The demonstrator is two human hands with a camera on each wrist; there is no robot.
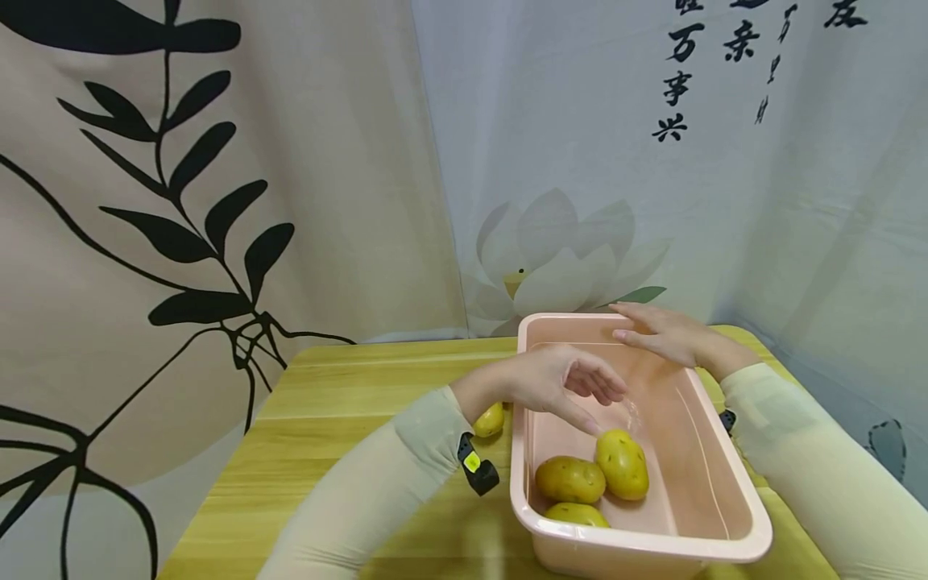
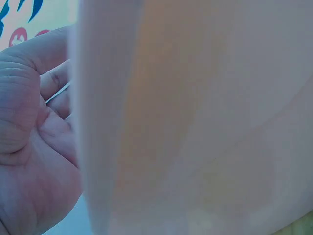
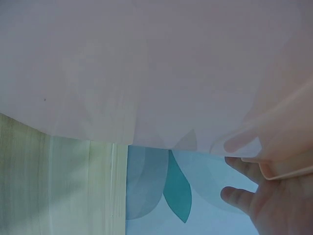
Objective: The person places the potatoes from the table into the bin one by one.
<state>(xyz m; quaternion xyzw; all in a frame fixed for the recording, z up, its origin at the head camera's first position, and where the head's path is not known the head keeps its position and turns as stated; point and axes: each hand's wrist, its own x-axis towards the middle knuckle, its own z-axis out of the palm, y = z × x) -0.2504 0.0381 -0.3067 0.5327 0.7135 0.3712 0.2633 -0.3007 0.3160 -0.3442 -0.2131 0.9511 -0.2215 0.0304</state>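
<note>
A pink plastic basin (image 1: 696,451) stands on the table with three yellow potatoes at its near end: an upright one (image 1: 622,465), one lying beside it (image 1: 569,479) and another (image 1: 577,514) partly hidden by the near rim. Over the basin hovers my left hand (image 1: 561,385), fingers loosely bent and holding nothing, thumb tip right above the upright potato. My right hand (image 1: 670,334) rests over the far right corner of the rim, fingers spread and extended. In the right wrist view, fingers (image 3: 239,198) show outside the basin wall. A further potato (image 1: 489,420) lies partly behind my left wrist.
The basin stands on the right part of a wood-grain table (image 1: 406,362). Behind the table hangs a pale curtain (image 1: 355,161) printed with black leaves, a lotus and characters. A dark strap with a yellow spot (image 1: 472,461) is on my left wrist.
</note>
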